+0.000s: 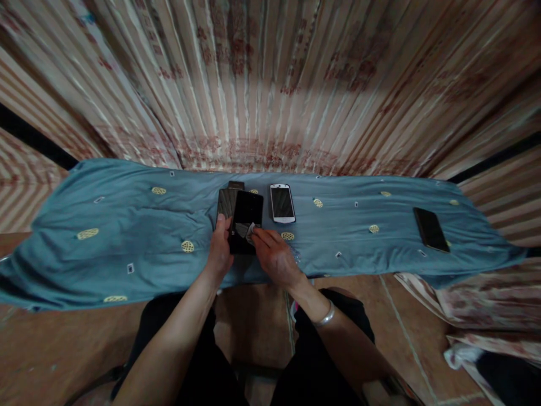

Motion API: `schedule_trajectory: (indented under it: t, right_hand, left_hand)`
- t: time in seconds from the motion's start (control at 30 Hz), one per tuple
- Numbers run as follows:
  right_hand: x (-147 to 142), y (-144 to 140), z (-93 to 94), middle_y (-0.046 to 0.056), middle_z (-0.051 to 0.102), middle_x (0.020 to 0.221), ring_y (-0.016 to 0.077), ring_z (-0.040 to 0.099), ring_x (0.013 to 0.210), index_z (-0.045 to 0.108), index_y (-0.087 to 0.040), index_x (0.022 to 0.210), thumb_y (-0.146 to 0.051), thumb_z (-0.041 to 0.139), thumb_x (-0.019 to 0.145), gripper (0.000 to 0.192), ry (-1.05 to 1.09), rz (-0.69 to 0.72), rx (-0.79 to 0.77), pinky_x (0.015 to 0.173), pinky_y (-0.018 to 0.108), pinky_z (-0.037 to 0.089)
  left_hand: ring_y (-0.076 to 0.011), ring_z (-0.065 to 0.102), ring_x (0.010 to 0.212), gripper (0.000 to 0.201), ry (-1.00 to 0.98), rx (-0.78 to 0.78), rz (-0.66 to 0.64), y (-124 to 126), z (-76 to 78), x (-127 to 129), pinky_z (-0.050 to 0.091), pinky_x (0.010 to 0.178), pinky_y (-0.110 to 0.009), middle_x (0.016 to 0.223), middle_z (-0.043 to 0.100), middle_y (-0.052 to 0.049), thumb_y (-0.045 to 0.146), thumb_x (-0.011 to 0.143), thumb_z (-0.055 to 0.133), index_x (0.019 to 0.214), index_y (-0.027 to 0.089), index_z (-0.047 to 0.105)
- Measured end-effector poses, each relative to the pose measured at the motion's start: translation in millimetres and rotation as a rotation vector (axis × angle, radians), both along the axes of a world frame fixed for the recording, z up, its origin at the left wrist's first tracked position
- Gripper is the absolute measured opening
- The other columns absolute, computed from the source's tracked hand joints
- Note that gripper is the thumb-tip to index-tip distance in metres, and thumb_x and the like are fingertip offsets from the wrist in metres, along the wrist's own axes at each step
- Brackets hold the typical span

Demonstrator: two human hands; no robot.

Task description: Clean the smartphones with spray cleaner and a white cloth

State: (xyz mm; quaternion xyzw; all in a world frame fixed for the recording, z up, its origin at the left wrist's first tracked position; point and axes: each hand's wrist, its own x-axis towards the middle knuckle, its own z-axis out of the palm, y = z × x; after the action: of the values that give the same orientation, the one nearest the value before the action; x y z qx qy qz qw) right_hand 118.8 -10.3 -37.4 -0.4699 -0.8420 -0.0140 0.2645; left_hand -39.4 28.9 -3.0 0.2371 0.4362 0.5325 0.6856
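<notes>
My left hand (220,243) grips the left edge of a black smartphone (248,206), its thumb along the side. My right hand (275,255) pinches a small crumpled whitish wipe (250,230) against the phone's lower part. Whether the wipe is paper or fabric I cannot tell. Partly hidden behind the phone lies a flat dark glossy thing (225,202), with a small dark brown block (235,185) at its top end. To the right of my hands, a white smartphone (282,204) with a dark screen rests on the cloth.
A blue-green cloth (152,237) with a pineapple pattern covers the long narrow table. Another dark phone (431,229) lies far to the right. Patterned striped curtains (253,84) hang right behind the table. My legs are below the front edge, over a tiled floor (393,327).
</notes>
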Motion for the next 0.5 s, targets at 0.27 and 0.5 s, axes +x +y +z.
schedule_trajectory:
  t: [0.27,0.5]
  right_hand:
    - [14.9,14.9,-2.6,0.018,0.077,0.132,0.0265,0.071,0.116,0.077,-0.014,0.129,-0.011,0.05,0.107,0.035,0.079,-0.061,0.043,0.109,0.046,0.061]
    - [20.9,19.5,-2.7,0.019,0.077,0.129,0.0268,0.071,0.114,0.077,-0.012,0.126,-0.012,0.046,0.108,0.036,0.093,-0.098,0.095,0.108,0.045,0.059]
  left_hand:
    - [-0.0296,0.078,0.107,0.052,-0.012,-0.009,-0.028,-6.1,-0.6,13.5,0.063,0.094,-0.041,0.09,0.083,-0.012,0.055,0.105,0.049,0.113,0.013,0.078]
    - [-0.031,0.077,0.113,0.048,-0.008,-0.003,-0.029,-11.9,0.3,18.3,0.063,0.093,-0.04,0.092,0.083,-0.011,0.05,0.106,0.049,0.112,0.014,0.079]
